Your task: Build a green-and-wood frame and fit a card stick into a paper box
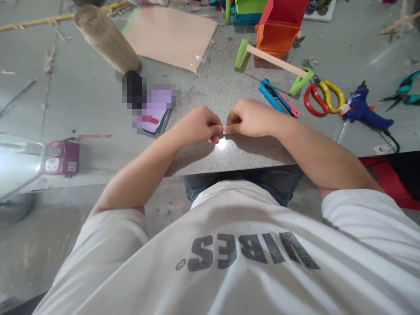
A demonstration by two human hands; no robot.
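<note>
Both hands meet above the grey tabletop (197,159), close to its front edge. With thumb and finger pinched, my left hand (200,124) comes in from the left. My right hand (251,118) pinches the same way, its fingertips almost touching the left ones. Between the fingertips is something tiny and pale, mostly covered and too small to name. A bright spot shines on the table just under them. Nearest to my right hand lies a blue utility knife (274,96) beside a pink one (292,106). Left of my left hand lies a phone (160,122), partly blurred out.
Red-and-yellow-handled scissors (316,100), a blue glue gun (364,105) and teal pliers (407,92) lie to the right. A wooden stick with green ends (275,61) stands before an orange-red folded piece (275,35). A bottle (106,39) and a tan sheet (170,37) lie behind.
</note>
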